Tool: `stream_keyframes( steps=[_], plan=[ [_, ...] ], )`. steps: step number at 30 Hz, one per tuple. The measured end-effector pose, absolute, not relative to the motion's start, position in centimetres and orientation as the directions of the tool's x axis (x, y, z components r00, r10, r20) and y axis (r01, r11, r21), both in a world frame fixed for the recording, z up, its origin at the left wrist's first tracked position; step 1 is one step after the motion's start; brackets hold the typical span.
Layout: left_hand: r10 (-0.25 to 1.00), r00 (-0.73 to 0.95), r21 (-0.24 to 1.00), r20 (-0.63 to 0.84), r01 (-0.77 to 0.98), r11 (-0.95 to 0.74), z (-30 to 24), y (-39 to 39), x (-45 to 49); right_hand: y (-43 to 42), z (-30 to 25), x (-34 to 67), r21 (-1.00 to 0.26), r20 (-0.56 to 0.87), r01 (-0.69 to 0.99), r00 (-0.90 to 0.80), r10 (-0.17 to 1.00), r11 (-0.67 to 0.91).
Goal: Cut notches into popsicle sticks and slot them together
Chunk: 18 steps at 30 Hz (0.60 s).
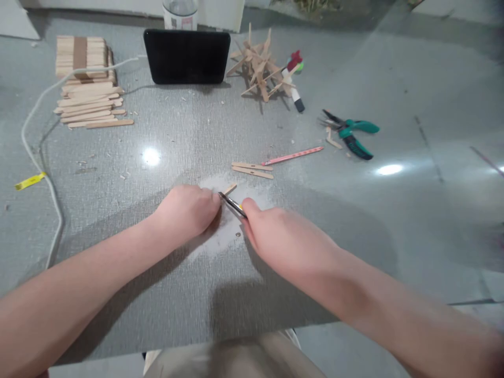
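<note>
My left hand (pixel 189 212) is closed over a short wooden stick piece (pixel 230 188), whose end pokes out past my fingers on the grey table (pixel 177 147). My right hand (pixel 275 236) grips a small knife with a dark handle and a thin blade (pixel 232 202). The blade tip rests against the stick right beside my left fingers. Two loose craft sticks (pixel 252 169) lie just beyond my hands, with a pink pencil (pixel 293 155) to their right.
A stack of craft sticks (pixel 86 79) sits at the back left beside a white cable (pixel 39 157). A black phone (pixel 187 56) stands at the back, a stick structure (pixel 260 65) and a marker (pixel 293 79) to its right. Green-handled pliers (pixel 352 134) lie at right.
</note>
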<state>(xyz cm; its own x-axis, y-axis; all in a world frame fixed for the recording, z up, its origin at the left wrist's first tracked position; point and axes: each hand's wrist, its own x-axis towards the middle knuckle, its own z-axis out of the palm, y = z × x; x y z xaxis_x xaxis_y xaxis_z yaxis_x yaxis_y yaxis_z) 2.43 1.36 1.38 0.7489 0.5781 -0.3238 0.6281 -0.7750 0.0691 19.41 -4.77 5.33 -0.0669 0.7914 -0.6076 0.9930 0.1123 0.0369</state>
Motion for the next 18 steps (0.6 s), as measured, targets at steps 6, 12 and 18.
stream_keyframes(
  steps=[6,12,18],
  plan=[
    [0.587,0.748,0.03,-0.311,0.625,-0.78,1.3,1.5,2.5,-5.3,4.6,19.5,0.004,-0.59,0.995,-0.079,0.804,0.101],
    [0.583,0.749,0.029,-0.315,0.622,-0.783,1.3,1.4,2.7,-6.1,3.2,19.5,-0.049,-0.563,0.997,-0.078,0.823,0.061],
    [0.593,0.737,0.025,-0.324,0.634,-0.773,1.4,1.2,2.8,-5.4,4.5,19.3,0.003,-0.602,0.997,-0.061,0.796,0.079]
  ],
)
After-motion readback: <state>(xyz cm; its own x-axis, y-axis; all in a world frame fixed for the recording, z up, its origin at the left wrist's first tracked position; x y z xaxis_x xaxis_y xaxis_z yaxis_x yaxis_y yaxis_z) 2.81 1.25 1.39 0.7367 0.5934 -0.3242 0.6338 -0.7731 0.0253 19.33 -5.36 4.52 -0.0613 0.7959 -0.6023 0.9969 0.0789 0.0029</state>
